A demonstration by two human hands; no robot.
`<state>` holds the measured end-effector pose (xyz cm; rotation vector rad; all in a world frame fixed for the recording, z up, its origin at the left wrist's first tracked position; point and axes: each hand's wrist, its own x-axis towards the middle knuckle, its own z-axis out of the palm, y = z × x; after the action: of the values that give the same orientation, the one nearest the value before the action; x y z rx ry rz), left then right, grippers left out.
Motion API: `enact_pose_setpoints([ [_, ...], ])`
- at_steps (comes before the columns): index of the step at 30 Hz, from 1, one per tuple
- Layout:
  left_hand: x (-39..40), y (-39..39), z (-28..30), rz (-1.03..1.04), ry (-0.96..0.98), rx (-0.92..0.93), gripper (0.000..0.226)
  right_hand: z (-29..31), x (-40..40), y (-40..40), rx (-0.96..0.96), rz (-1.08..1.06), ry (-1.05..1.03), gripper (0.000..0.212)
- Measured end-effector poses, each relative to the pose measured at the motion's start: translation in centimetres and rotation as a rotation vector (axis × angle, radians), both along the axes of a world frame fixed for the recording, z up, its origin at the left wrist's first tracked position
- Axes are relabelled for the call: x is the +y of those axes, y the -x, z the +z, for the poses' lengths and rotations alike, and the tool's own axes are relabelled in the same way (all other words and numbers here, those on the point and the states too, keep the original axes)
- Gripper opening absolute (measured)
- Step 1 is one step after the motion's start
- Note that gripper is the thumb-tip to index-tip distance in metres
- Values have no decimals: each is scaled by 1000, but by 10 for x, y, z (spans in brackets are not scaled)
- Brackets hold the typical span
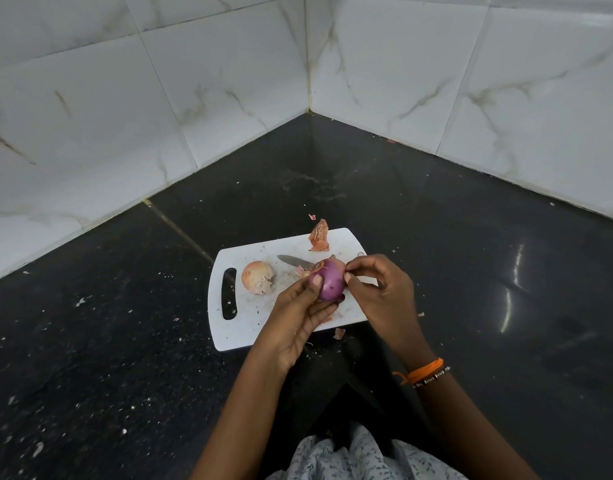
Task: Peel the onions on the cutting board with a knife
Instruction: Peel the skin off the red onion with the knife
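My left hand (pixel 298 317) grips a purple, mostly bare onion (pixel 329 280) just above the white cutting board (pixel 242 323), thumb on its left side. My right hand (pixel 378 289) pinches at the onion's right upper side with thumb and fingertips. A second onion (pixel 257 277), still in its pale brown skin, lies on the board's left part near the handle slot. The knife (pixel 293 260) lies on the board behind the held onion, blade pointing left; its handle is hidden by the onion and my hands.
A piece of dry onion skin (pixel 319 237) lies at the board's far edge, and small scraps are scattered on the dark stone counter (pixel 125 341). White tiled walls (pixel 229 81) meet in a corner behind the board.
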<state>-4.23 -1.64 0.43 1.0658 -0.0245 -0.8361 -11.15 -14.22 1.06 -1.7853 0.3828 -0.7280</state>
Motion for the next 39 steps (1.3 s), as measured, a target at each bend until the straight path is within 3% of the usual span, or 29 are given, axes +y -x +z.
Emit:
enact_pose_setpoints([
  [4,-1,0,-2,-19,5,9,44,2,4,0,4,-24,26,15],
  [11,1,-1,-2,2,-54,-74,55,5,3,1,22,-59,103,12],
  [19,0,-1,-3,-17,-113,-133,26,5,2,2,47,-54,130,15],
  [31,-4,1,1,80,-113,-32,60,2,1,2,106,-117,78,11],
  [35,-4,2,0,127,-169,-87,78,2,5,-1,107,-115,67,12],
  [39,-4,2,0,127,-208,-147,76,4,3,-1,106,-117,61,12],
])
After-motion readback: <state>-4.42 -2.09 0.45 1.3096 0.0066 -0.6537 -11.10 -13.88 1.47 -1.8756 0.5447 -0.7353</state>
